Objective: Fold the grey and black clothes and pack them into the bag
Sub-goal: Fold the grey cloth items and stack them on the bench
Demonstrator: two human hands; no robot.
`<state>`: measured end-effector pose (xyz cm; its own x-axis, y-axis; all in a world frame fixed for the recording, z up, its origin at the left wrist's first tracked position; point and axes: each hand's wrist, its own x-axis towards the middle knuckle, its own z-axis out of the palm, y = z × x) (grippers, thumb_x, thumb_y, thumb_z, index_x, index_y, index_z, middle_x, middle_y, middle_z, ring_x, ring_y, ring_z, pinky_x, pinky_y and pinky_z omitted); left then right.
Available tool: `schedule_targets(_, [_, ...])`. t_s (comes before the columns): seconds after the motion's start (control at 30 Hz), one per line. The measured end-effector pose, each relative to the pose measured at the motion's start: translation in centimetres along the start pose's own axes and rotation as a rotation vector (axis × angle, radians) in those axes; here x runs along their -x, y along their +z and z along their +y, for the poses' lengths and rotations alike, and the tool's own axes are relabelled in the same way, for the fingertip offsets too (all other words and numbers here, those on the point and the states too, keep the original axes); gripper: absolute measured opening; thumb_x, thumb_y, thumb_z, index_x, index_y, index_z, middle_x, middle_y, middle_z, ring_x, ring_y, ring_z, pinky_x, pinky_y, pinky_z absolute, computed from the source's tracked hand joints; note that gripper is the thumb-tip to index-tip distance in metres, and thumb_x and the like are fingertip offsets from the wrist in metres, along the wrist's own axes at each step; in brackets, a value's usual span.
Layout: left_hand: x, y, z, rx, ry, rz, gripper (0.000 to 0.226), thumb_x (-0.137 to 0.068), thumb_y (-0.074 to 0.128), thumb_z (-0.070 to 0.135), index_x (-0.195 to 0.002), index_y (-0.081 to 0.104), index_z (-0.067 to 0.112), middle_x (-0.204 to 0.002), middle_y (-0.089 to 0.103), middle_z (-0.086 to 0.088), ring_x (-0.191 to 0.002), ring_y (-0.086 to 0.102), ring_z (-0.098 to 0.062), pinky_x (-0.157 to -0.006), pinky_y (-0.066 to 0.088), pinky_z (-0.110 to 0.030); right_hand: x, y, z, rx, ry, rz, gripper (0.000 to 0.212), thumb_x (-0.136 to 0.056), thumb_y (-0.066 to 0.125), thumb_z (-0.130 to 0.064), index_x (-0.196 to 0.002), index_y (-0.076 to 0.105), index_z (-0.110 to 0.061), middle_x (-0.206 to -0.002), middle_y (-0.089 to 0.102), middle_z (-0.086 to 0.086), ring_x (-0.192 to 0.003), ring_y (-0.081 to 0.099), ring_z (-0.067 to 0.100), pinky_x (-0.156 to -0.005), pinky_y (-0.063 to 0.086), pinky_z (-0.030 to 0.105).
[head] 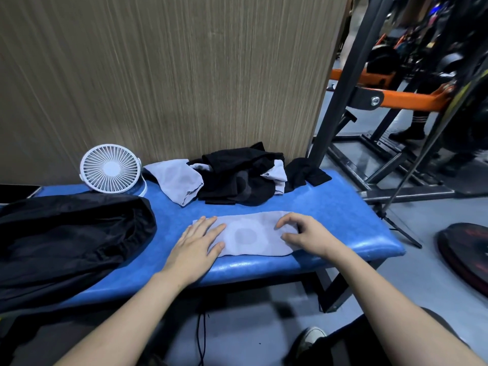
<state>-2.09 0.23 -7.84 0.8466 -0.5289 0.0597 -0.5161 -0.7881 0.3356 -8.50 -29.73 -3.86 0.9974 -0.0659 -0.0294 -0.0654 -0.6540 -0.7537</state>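
While left hand (196, 240) flattens grey cloth (248, 233)

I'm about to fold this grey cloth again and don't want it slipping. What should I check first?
1. Grey cloth flat on bench: ok.
2. Left hand flat on its left end: ok.
3. Right hand gripping the right end: cannot tell, fingers curled over it.
4. Black bag open: cannot tell.
5. Pile of clothes clear of the fold: ok.
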Motion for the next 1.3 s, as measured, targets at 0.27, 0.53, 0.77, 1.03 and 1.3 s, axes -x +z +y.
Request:
schedule_targets(0.27, [-0.4,0.1,0.9,0.028,-0.034,0.063,0.054,-0.100,0.036,0.054,-0.151,0.030,0.038,-0.160,0.019,0.013,-0.149,0.014,-0.011,-0.121,0.015,-0.032,0.6,-0.9,1.2,-0.014,0.143,0.184,0.030,-0.082,0.062,-0.004,-0.099,0.063,-0.029,-0.101,0.062,-0.015,-0.087,0.055,0.011,-0.071,0.044,0.023])
schedule_targets(0.53, [0.1,-0.2,0.6,0.014,-0.031,0.176,0.045,-0.098,0.045,0.049,-0.142,0.047,0.036,-0.120,0.040,0.013,-0.119,0.039,-0.012,-0.105,0.033,-0.030,1.0,-1.5,0.4,-0.050,0.168,0.346,0.029,-0.088,0.054,-0.004,-0.106,0.063,-0.024,-0.109,0.063,-0.010,-0.084,0.057,0.013,-0.062,0.043,0.020])
schedule_targets(0.77, [0.0,-0.3,0.2,0.011,0.007,0.172,0.046,-0.098,0.043,0.050,-0.140,0.051,0.034,-0.120,0.045,0.014,-0.118,0.042,-0.013,-0.102,0.034,-0.031,0.3,-0.2,-1.2,-0.090,-0.008,0.379,0.042,-0.083,0.056,0.003,-0.118,0.064,-0.020,-0.122,0.064,-0.003,-0.117,0.054,0.010,-0.103,0.041,0.028])
schedule_targets(1.03, [0.1,-0.6,0.0,0.071,0.013,0.156,0.039,-0.103,0.041,0.038,-0.142,0.050,0.034,-0.126,0.046,0.019,-0.123,0.036,-0.008,-0.103,0.027,-0.026,-0.4,3.1,-5.0,-0.219,-0.126,0.283,0.052,-0.085,0.057,-0.001,-0.125,0.060,-0.033,-0.131,0.056,-0.016,-0.103,0.053,-0.007,-0.089,0.044,0.019])
schedule_targets(1.3, [0.2,-0.5,-0.1,0.059,0.022,0.143,0.043,-0.102,0.043,0.041,-0.144,0.046,0.036,-0.130,0.043,0.020,-0.126,0.033,-0.008,-0.107,0.028,-0.028,-1.9,6.8,-6.8,0.016,-0.243,0.167,0.049,-0.087,0.063,-0.007,-0.131,0.057,-0.029,-0.107,0.050,-0.004,-0.096,0.052,0.009,-0.085,0.044,0.023])
